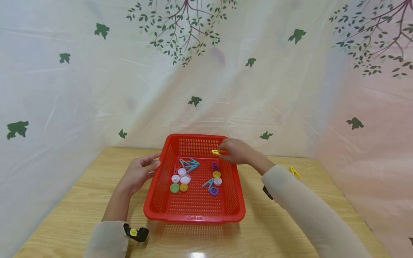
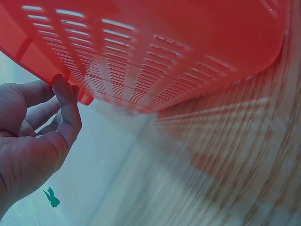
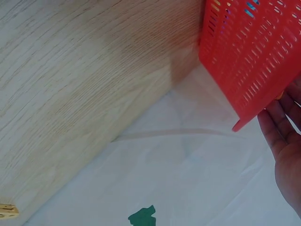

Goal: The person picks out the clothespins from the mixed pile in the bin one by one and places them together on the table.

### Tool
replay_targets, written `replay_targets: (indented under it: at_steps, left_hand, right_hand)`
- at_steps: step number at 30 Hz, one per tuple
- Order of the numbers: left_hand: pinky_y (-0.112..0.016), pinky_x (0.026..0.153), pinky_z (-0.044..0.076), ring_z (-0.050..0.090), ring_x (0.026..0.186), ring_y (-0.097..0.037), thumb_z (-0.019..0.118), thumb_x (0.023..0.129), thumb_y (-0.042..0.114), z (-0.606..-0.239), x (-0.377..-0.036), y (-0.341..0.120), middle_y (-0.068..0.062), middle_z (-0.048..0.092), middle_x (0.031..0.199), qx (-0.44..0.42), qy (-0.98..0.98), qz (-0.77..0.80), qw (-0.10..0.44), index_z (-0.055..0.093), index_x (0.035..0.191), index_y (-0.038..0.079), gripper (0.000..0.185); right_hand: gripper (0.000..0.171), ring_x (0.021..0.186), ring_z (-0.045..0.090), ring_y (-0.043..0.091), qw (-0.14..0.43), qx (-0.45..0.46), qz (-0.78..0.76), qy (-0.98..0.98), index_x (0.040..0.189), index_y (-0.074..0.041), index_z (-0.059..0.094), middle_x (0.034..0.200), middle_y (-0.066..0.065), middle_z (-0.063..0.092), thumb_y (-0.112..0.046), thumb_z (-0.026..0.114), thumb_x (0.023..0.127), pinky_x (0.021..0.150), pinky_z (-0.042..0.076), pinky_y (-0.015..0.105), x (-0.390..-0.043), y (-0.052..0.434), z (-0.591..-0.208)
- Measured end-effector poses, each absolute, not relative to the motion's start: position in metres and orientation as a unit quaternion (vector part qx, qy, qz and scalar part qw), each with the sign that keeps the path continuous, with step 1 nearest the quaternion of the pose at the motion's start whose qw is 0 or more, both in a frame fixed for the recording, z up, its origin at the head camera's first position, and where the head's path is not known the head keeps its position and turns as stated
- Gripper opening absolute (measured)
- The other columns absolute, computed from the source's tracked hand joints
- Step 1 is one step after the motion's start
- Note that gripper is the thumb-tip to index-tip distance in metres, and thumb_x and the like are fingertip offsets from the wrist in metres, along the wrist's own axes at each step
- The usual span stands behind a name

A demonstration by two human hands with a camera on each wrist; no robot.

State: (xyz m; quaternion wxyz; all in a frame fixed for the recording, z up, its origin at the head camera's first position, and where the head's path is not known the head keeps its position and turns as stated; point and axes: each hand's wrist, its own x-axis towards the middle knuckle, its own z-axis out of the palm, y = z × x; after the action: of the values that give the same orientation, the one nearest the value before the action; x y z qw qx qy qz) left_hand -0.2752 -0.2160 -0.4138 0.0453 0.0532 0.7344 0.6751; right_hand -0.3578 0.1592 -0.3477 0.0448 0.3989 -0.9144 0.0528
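Observation:
A red slotted basket [image 1: 193, 216] stands on the wooden table [image 1: 80, 200]. My left hand [image 1: 142, 172] lies beside its left wall, with relaxed fingertips [image 2: 62, 84] touching the rim of the basket [image 2: 155, 52]. My right hand [image 1: 237, 151] hovers over the far right corner and pinches a yellow clothespin [image 1: 216, 152] above the inside. In the right wrist view only the palm of my right hand [image 3: 284, 141] and the basket's outer wall [image 3: 254, 56] show. Inside lie several bottle caps [image 1: 180, 179], teal clothespins [image 1: 190, 165] and a purple clothespin [image 1: 214, 166].
A second yellow clothespin [image 1: 294, 172] lies on the table right of the basket, also visible as the clothespin [image 3: 7, 210] at the table edge. A white sheet printed with leaves [image 1: 206, 71] hangs close behind and on both sides.

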Motion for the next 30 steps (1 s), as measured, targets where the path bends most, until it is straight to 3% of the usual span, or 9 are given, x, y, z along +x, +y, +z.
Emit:
replay_targets:
  at_steps: [5,13,20,30]
  left_hand:
    - [-0.038,0.094,0.057,0.067,0.114,-0.029,0.066,0.101,0.026,-0.413,-0.275,-0.214,-0.019,0.06,0.137,0.051,0.732,0.677,0.049,0.051,0.151,0.011,0.054]
    - [-0.036,0.091,0.059,0.067,0.11,-0.026,0.064,0.103,0.022,-0.413,-0.277,-0.216,-0.021,0.059,0.133,0.044,0.732,0.678,0.052,0.05,0.151,0.008,0.052]
    - [-0.035,0.091,0.059,0.067,0.108,-0.024,0.063,0.103,0.021,-0.412,-0.277,-0.216,-0.021,0.06,0.132,0.045,0.731,0.679,0.053,0.051,0.151,0.009,0.051]
    - [-0.035,0.09,0.059,0.068,0.108,-0.024,0.063,0.103,0.022,-0.412,-0.275,-0.216,-0.021,0.06,0.133,0.044,0.732,0.677,0.052,0.052,0.151,0.01,0.05]
  right_hand:
    - [0.021,0.086,0.061,0.018,0.047,0.392,0.068,-0.916,0.113,-0.006,0.075,0.1,0.003,0.07,-0.017,0.075,0.094,0.083,0.056,0.036,-0.356,0.173,-0.346]
    - [0.028,0.092,0.065,0.024,0.06,0.358,0.111,-0.925,0.117,-0.004,0.075,0.106,0.009,0.071,-0.02,0.076,0.094,0.084,0.059,0.039,-0.351,0.194,-0.339]
    - [0.027,0.085,0.065,0.022,0.097,0.361,0.11,-0.921,0.113,-0.003,0.075,0.098,0.007,0.071,-0.022,0.076,0.093,0.079,0.06,0.04,-0.351,0.217,-0.339]
    - [0.025,0.078,0.06,0.021,0.107,0.357,0.098,-0.923,0.111,0.001,0.074,0.093,0.007,0.069,-0.016,0.076,0.092,0.073,0.055,0.041,-0.35,0.249,-0.345]
